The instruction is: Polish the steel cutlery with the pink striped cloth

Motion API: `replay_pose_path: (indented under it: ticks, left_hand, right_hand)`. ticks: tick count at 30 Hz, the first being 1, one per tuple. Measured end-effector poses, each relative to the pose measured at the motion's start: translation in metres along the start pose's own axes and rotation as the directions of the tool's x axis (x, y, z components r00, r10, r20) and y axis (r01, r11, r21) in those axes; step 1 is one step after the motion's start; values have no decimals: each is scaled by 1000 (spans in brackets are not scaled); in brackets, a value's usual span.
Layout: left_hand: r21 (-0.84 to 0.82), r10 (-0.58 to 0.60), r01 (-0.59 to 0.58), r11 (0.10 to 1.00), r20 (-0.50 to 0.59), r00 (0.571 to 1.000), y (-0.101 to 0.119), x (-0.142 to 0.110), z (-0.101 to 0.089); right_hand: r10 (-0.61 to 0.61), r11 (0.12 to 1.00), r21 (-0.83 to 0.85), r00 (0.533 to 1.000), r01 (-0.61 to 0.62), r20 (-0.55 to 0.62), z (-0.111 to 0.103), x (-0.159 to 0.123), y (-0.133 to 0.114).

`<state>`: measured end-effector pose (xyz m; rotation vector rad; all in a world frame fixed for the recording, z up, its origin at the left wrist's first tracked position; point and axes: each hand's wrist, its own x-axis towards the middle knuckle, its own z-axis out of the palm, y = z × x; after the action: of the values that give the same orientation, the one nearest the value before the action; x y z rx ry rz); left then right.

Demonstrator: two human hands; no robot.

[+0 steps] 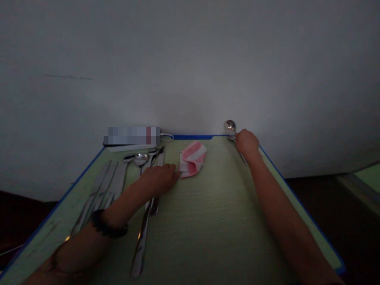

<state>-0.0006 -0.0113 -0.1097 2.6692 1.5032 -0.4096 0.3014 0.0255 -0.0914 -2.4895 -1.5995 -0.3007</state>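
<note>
My right hand (248, 143) is closed round a spoon, whose round shiny bowl (230, 125) sticks up past the fingers at the table's far right. Beneath it another piece of cutlery (242, 157) lies on the table, partly covered by the hand. My left hand (160, 179) rests low over the table with its fingers stretched out, their tips beside a crumpled pink-and-white striped cloth (192, 159). Under and beside that hand lie a long-handled utensil (141, 245), a dark-ended knife (160, 157) and a spoon (140, 159).
Several knives (102, 180) lie side by side at the left, partly behind my left forearm. A blurred-out box (132, 136) with a white cable (168, 137) stands at the back left. The pale green table (202, 229) has a blue edge and meets a grey wall (190, 71).
</note>
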Motion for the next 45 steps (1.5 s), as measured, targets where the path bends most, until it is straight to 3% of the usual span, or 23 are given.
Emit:
replay_pose_path:
  ticks: [4, 11, 17, 23, 27, 31, 37, 45]
  left_hand:
    - [13, -7, 7, 1000, -15, 1000, 0, -1, 0]
    - [9, -4, 4, 1000, -15, 1000, 1, -2, -1]
    - [-11, 18, -18, 1000, -12, 1000, -1, -3, -3]
    - [-26, 9, -10, 1000, -10, 1000, -1, -2, -2]
    - [-7, 8, -8, 1000, -24, 1000, 0, 0, -1]
    - [-6, 13, -13, 1000, -13, 1000, 1, 0, -1]
    - [18, 21, -20, 1000, -60, 998, -1, 1, 4]
    - [7, 15, -15, 1000, -34, 999, 0, 1, 4]
  right_hand:
    - [-82, 996, -31, 995, 84, 57, 14, -16, -23]
    - [-238, 971, -18, 971, 238, -14, 37, -40, -40]
    - [-187, 982, 26, 979, 186, 77, 35, -39, -32]
    - [-56, 998, 27, 998, 56, -25, 24, -22, 5]
    - [-44, 999, -26, 998, 45, 47, 20, -15, 23]
    - [-40, 995, -85, 991, 52, 131, 21, -10, 22]
    - [-59, 994, -84, 983, 74, 174, 18, 1, 18]
    - [-69, 993, -81, 970, 90, 232, 23, 15, 17]
